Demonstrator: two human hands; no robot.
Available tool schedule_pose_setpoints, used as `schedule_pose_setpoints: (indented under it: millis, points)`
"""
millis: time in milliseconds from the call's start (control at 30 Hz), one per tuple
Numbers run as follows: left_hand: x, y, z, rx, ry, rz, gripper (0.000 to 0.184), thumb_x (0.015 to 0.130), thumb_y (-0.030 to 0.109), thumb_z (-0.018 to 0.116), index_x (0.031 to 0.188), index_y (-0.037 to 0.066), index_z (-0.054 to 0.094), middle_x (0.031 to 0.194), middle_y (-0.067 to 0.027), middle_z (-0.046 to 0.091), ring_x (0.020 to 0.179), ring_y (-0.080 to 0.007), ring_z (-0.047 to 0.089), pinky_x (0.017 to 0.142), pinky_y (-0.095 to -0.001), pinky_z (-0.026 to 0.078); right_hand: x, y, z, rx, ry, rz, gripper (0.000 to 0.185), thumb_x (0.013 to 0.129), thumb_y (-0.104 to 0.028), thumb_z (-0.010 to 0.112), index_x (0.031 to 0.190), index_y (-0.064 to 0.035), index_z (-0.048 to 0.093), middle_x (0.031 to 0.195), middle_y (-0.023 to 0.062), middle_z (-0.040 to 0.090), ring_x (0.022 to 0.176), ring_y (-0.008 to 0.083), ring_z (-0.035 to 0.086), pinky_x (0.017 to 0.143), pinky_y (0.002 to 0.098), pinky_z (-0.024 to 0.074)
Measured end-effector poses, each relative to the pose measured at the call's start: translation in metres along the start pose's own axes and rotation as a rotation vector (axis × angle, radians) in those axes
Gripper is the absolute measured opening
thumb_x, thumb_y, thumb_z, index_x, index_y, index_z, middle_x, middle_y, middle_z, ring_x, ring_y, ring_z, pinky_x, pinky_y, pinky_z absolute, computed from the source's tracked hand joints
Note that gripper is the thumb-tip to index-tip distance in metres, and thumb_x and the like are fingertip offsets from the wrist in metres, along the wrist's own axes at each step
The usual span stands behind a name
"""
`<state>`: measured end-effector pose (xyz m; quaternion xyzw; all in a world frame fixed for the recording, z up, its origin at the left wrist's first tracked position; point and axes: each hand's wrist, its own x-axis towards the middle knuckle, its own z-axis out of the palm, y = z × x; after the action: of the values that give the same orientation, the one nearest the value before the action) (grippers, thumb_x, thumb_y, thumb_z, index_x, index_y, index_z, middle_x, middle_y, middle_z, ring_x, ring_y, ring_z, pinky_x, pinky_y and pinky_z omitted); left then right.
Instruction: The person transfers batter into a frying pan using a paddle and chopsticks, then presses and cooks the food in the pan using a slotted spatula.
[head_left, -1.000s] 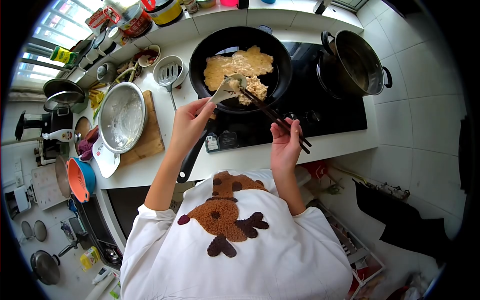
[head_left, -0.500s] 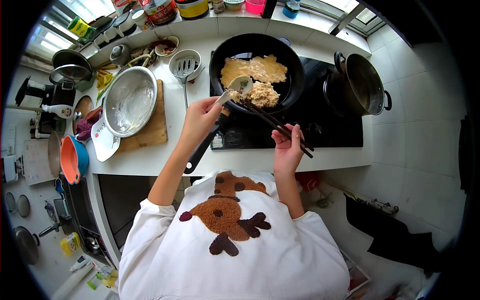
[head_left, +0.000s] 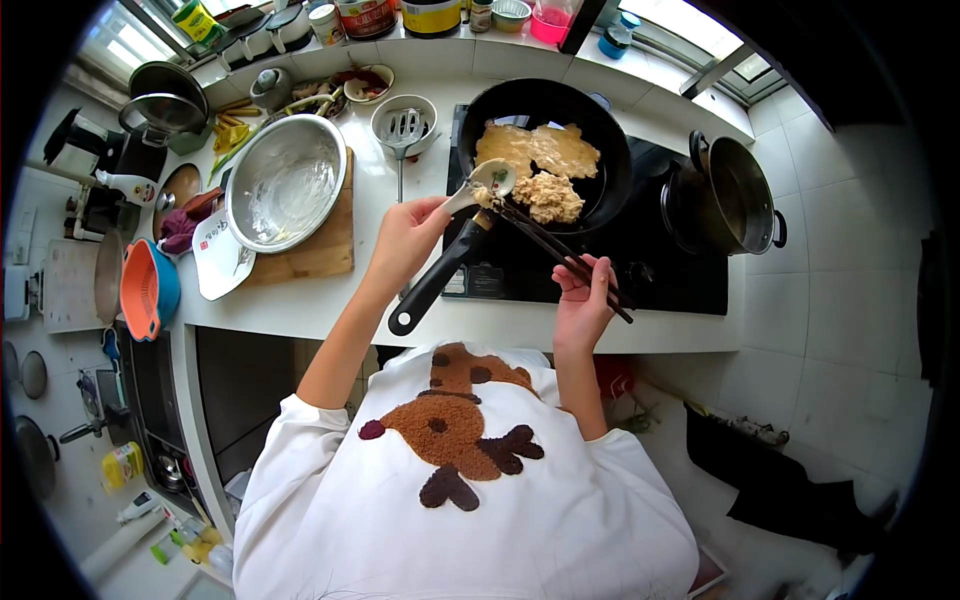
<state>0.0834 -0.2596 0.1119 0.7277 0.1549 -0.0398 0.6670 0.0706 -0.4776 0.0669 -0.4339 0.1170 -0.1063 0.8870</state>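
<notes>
My left hand point(head_left: 408, 238) is closed round the handle of a white spoon point(head_left: 490, 180), whose bowl hangs over the near left rim of a black frying pan point(head_left: 612, 185). Some batter clings to the spoon. Dark chopsticks point(head_left: 560, 252) are gripped in my right hand point(head_left: 585, 308), and their tips touch or nearly touch the batter by the spoon. In the pan lie flattened pale batter point(head_left: 540, 150) and a thicker lumpy mound point(head_left: 548, 198). The pan's handle point(head_left: 440, 280) points towards me, just right of my left hand.
A dark pot point(head_left: 735, 195) stands right on the black cooktop point(head_left: 660, 280). To the left, a metal bowl point(head_left: 285, 185) rests on a wooden board point(head_left: 325, 255). A slotted spatula point(head_left: 403, 130) leans in a white bowl point(head_left: 425, 108). An orange colander point(head_left: 143, 290) sits at the counter's left edge.
The view has shifted, so the counter things appear farther right and lower. The spoon has turned and pulled back left from above the mound, with the chopstick tips staying near it.
</notes>
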Motion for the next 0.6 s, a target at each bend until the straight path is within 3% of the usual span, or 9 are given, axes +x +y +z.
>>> schedule_pose_setpoints:
  millis: [267, 333, 467, 500, 567, 600]
  points:
    - [0.002, -0.022, -0.037, -0.148, 0.034, -0.067, 0.03, 0.084, 0.019, 0.054, 0.105, 0.0, 0.062, 0.061, 0.007, 0.046, 0.048, 0.0, 0.034, 0.041, -0.0173, 0.026, 0.026, 0.005, 0.006, 0.127, 0.145, -0.148, 0.028, 0.092, -0.026, 0.048, 0.095, 0.0017, 0.05, 0.086, 0.0156, 0.061, 0.076, 0.0245, 0.063, 0.073, 0.0324, 0.0533]
    - [0.006, -0.037, -0.059, -0.173, 0.244, -0.032, 0.031, 0.084, 0.019, 0.052, 0.106, 0.0, 0.062, 0.06, 0.0071, 0.045, 0.047, -0.0001, 0.034, 0.041, -0.0179, 0.026, 0.032, 0.003, 0.002, -0.002, 0.106, -0.274, 0.027, 0.093, -0.025, 0.047, 0.095, 0.0023, 0.05, 0.087, 0.0164, 0.061, 0.076, 0.0247, 0.063, 0.073, 0.0328, 0.0533]
    - [0.018, -0.075, -0.124, 0.232, 0.578, -0.045, 0.029, 0.081, 0.019, 0.047, 0.097, -0.001, 0.062, 0.056, -0.0026, 0.054, 0.051, -0.01, 0.05, 0.05, -0.0279, 0.04, 0.038, -0.002, -0.002, -0.419, 0.029, -0.399, 0.022, 0.093, -0.018, 0.045, 0.094, 0.0037, 0.051, 0.085, 0.0168, 0.061, 0.071, 0.0214, 0.063, 0.069, 0.0313, 0.054]
    - [0.021, -0.084, -0.141, 0.231, 0.588, -0.048, 0.029, 0.081, 0.019, 0.047, 0.097, -0.001, 0.062, 0.056, -0.0026, 0.054, 0.051, -0.01, 0.05, 0.05, -0.0279, 0.04, 0.04, -0.001, 0.001, -0.418, 0.019, -0.394, 0.022, 0.093, -0.018, 0.045, 0.094, 0.0037, 0.051, 0.085, 0.0168, 0.061, 0.071, 0.0214, 0.063, 0.069, 0.0313, 0.054]
    - [0.024, -0.099, -0.167, 0.641, 0.565, -0.102, 0.033, 0.08, 0.02, 0.047, 0.098, -0.003, 0.062, 0.059, -0.01, 0.061, 0.057, -0.0194, 0.059, 0.059, -0.0338, 0.046, 0.04, -0.003, 0.006, -0.564, -0.051, -0.399, 0.023, 0.092, -0.018, 0.049, 0.095, 0.005, 0.052, 0.084, 0.0142, 0.061, 0.073, 0.0197, 0.064, 0.069, 0.0287, 0.054]
    - [0.026, -0.102, -0.171, 0.641, 0.566, -0.105, 0.033, 0.08, 0.02, 0.047, 0.098, -0.003, 0.062, 0.059, -0.01, 0.061, 0.057, -0.0194, 0.059, 0.059, -0.0338, 0.046, 0.039, -0.003, 0.009, -0.565, -0.053, -0.397, 0.023, 0.092, -0.018, 0.049, 0.095, 0.005, 0.052, 0.084, 0.0142, 0.061, 0.073, 0.0197, 0.064, 0.069, 0.0287, 0.054]
